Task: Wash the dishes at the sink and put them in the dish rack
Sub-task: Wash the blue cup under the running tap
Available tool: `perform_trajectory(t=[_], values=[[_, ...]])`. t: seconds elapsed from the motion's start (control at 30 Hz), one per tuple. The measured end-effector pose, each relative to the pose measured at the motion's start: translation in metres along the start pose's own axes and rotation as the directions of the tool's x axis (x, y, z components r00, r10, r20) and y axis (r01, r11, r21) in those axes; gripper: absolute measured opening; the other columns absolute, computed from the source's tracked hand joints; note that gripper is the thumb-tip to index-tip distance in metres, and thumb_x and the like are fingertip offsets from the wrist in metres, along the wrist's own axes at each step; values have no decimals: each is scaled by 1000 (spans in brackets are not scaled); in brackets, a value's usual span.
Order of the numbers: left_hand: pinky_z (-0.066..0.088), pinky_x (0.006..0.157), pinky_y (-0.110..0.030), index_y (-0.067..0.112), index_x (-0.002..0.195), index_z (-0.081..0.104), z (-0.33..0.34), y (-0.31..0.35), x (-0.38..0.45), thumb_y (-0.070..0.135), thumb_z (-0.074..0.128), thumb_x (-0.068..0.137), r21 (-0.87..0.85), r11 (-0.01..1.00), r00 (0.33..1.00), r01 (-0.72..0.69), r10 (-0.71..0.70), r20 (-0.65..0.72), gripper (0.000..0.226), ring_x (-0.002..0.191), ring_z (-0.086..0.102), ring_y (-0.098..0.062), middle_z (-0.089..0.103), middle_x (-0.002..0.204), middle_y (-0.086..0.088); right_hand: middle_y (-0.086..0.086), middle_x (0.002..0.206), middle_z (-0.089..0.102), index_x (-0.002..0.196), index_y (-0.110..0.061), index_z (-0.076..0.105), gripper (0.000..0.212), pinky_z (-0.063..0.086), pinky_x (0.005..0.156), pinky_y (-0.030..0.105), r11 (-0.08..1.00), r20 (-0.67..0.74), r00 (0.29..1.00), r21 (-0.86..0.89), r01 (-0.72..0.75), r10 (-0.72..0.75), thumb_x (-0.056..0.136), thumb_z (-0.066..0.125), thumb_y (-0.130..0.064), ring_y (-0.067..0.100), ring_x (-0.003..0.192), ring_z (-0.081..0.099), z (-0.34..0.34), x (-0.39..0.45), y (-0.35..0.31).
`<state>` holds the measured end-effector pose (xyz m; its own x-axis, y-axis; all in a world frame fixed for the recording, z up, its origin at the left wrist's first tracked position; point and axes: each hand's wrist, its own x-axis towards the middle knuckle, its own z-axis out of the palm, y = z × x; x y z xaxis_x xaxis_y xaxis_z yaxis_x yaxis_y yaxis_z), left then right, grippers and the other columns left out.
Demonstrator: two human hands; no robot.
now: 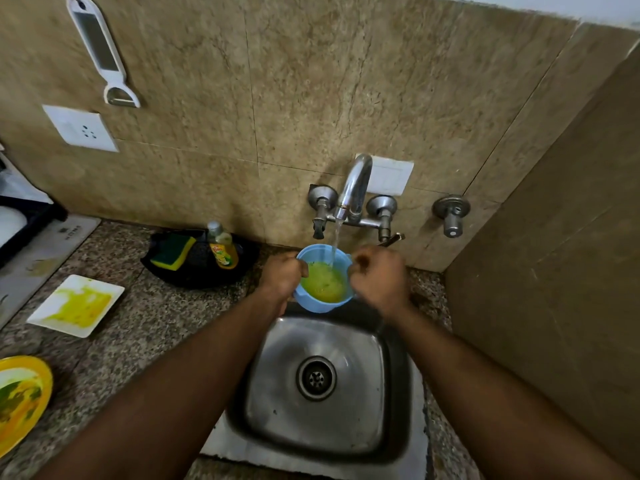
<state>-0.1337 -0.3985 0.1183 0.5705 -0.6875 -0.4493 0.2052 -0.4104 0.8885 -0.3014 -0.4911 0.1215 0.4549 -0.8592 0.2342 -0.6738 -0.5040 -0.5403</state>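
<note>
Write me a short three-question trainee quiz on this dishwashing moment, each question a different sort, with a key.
1. True or false: the faucet is running into the blue cup.
2. Multiple choice: the dish soap bottle stands on A) the white square plate, B) the black tray, C) the steel sink.
3. Fill in: the left hand and right hand both hold the ____.

Key: 1 true; 2 B; 3 blue cup.
</note>
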Motion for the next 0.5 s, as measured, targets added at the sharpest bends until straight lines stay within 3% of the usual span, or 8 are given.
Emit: perform_trajectory(t=[0.03,0.1,0.17,0.2,0.3,0.4,0.43,0.5], values=[[55,67,-40,14,91,79,-1,0,0,-3,60,72,7,1000,1000,-13,13,-12,32,75,67,-30,73,82,-13,-1,86,77,92,-23,79,42,58,75,32,980,145,973,-55,191,-181,67,49,-37,21,78,71,-4,-6,-8],[51,64,-37,12,88,80,-4,1,1,-1,61,67,30,999,998,-45,46,-47,31,73,64,-27,73,80,-14,1,88,76,92,-23,77,43,53,93,37,836,481,785,-172,520,-390,63,49,-38,25,87,70,-3,-12,-13],[51,59,-31,12,85,80,-9,1,1,1,60,64,64,996,996,-61,64,-56,31,66,64,-23,72,74,-9,1,91,73,94,-23,72,36,35,112,45,623,706,600,-287,728,-376,65,56,-38,27,96,68,3,-14,-8],[51,55,-26,13,84,80,-11,1,-1,0,60,65,88,994,997,-65,69,-33,30,62,64,-20,71,70,-5,1,101,72,102,-23,71,38,22,118,51,529,765,552,-334,780,-331,69,60,-38,25,106,66,5,-15,-6],[50,49,-23,11,78,77,-13,-1,-4,3,60,63,166,984,997,-63,56,44,24,56,62,-20,66,63,-3,-1,144,60,129,-27,66,42,-22,117,64,296,814,500,-420,858,-295,88,60,-31,18,145,42,9,-2,-3],[45,43,-18,12,76,74,-14,-1,-3,-7,57,72,121,992,998,-40,34,53,26,48,60,-14,63,54,1,0,167,29,153,-18,45,55,-12,121,66,123,811,490,-477,870,-319,99,50,-29,17,159,8,7,10,-4],[44,42,-17,14,76,75,-13,-1,-2,-10,55,73,96,994,998,-47,42,53,31,46,59,-12,63,52,3,2,168,28,153,-16,45,55,-8,122,65,117,797,506,-498,859,-329,100,48,-29,17,159,6,7,9,-5],[47,47,-20,14,73,76,-12,-1,2,-3,58,64,55,997,998,-56,55,21,26,50,60,-15,64,55,1,7,156,49,139,-16,62,44,-7,124,61,188,773,541,-508,841,-332,99,47,-27,21,157,19,12,0,-10]])
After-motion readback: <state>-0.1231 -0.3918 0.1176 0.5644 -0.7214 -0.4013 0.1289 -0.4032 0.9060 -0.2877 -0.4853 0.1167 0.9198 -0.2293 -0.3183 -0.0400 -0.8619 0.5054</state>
